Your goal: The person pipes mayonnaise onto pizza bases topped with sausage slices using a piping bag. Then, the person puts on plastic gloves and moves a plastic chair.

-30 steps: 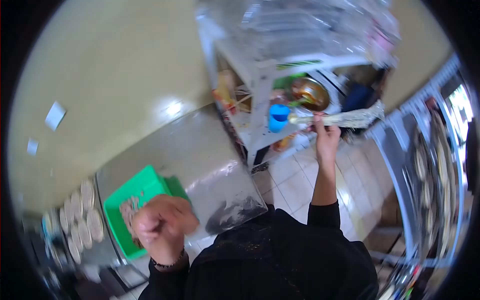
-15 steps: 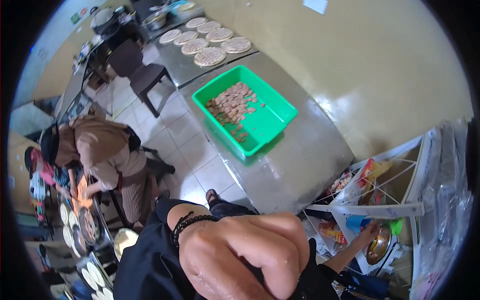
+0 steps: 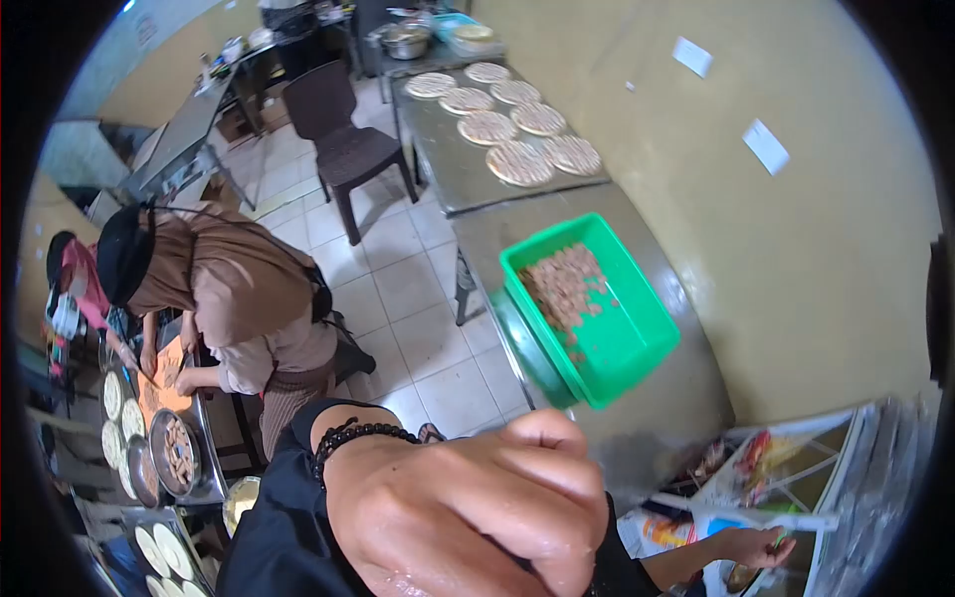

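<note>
My left hand (image 3: 468, 497) fills the lower middle, close to the camera, with a dark bead bracelet (image 3: 363, 433) on its wrist. Its fingers curl under, and whatever they may hold is hidden; the skin looks wet. At lower right, my right hand (image 3: 761, 547) reaches to the shelf rack with its fingers drawn together. A small bit of green (image 3: 782, 538) shows at its fingertips, but I cannot make out what it is. Just below that hand, part of a metal bowl (image 3: 741, 577) is visible. Something blue (image 3: 724, 524) sits behind the forearm.
A green tub (image 3: 637, 338) with brown round slices stands on a metal table (image 3: 686, 328). Topped flat dough rounds (image 3: 520, 162) lie further back. At left, a co-worker (image 3: 249, 279) bends over an orange board (image 3: 162, 383). A brown chair (image 3: 348, 149) stands on the tiles.
The view has shifted, so the tub and table appear further right and lower. My right hand appears lower, with less of the metal bowl showing. My left hand stays curled.
</note>
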### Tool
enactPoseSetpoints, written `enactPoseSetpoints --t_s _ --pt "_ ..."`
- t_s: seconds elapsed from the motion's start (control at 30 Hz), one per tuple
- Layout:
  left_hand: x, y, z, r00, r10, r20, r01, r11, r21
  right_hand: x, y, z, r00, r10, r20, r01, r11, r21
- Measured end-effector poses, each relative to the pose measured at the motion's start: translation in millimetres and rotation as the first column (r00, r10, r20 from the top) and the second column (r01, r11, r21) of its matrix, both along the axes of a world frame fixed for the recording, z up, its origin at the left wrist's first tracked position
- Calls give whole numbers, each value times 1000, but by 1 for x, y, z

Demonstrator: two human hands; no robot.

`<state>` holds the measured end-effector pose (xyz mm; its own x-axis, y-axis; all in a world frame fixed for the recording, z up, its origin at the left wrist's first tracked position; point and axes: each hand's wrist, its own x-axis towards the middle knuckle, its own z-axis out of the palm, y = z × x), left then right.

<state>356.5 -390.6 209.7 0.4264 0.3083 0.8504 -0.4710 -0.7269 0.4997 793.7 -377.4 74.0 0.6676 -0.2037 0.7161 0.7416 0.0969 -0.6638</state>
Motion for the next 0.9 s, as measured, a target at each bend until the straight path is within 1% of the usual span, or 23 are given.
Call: enactPoseSetpoints --t_s 0.03,0.07,0.1,0.13,0.17,0.2,0.23,0.27,0.3,0.33,0.37,0.4,0.43,0.47,0.5,0.6,0.63,0.67,0.7,0.73,0.8,0.87,0.9 --pt "-20 1 7 999 39 1 -39 999 11 -36 16 7 1000 27 5 -26 995 -93" --pt "-40 2 18 997 50 -53 -53 997 -59 -62 36 1 972 233 34 -233 972 0" --pt "-58 1 24 992 64 -107 -77 989 -130 -85 57 -7 958 285 28 -286 958 10" --pt "-71 -1 23 985 168 -46 -173 976 -134 -105 75 -14 914 397 85 -395 918 -41" --pt "-85 5 21 975 213 -58 -218 969 -119 -134 95 -16 857 497 133 -490 868 -84" --pt "-97 16 18 954 280 104 -288 956 62 -164 112 -18 850 516 106 -499 853 -150" --pt "-110 26 14 914 300 271 -364 904 225 -186 130 -16 834 542 100 -526 838 -146" --pt "-133 30 14 935 321 150 -349 908 233 -207 147 -16 794 591 143 -558 802 -215" --pt "-151 33 10 929 343 141 -368 900 234 -226 164 -18 751 635 180 -579 765 -283" --pt "-165 36 3 838 536 102 -543 836 75 -243 182 -19 757 638 142 -569 749 -339" --pt "-178 44 -4 716 697 33 -694 716 -72 -261 199 -21 747 651 134 -584 740 -334" --pt "-192 61 -14 662 748 54 -727 658 -196 -280 219 -23 703 709 60 -666 685 -296" --pt "-202 71 -21 571 821 -3 -757 525 -388 -302 239 -25 649 760 -12 -739 627 -247" --pt "-218 87 -29 523 850 -72 -793 454 -406 -320 261 -32 646 763 -22 -745 624 -236" --pt "-234 105 -40 481 865 -142 -819 386 -426 -333 283 -39 590 807 -23 -784 566 -257" --pt "-276 152 -88 330 873 -359 -804 61 -591 -391 358 -48 490 867 -92 -860 462 -218" --pt "-289 161 -107 286 852 -438 -751 -84 -655 -412 381 -45 413 894 -172 -902 377 -209" --pt "-304 165 -126 268 826 -497 -726 -166 -667 -437 404 -40 323 914 -246 -940 281 -192" --pt "-319 168 -142 242 799 -551 -696 -252 -672 -466 430 -37 234 946 -224 -968 206 -141" --pt "-329 168 -155 250 798 -549 -666 -270 -695 -497 451 -35 135 971 -198 -989 118 -94" --pt "-350 166 -175 229 797 -559 -579 -349 -736 -564 481 -27 56 973 -225 -984 15 -180" --pt "-364 162 -190 195 778 -597 -472 -459 -752 -636 498 -28 -107 961 -255 -958 -168 -233" --pt "-372 162 -195 181 787 -590 -460 -463 -758 -674 497 -33 -243 925 -290 -929 -309 -205"
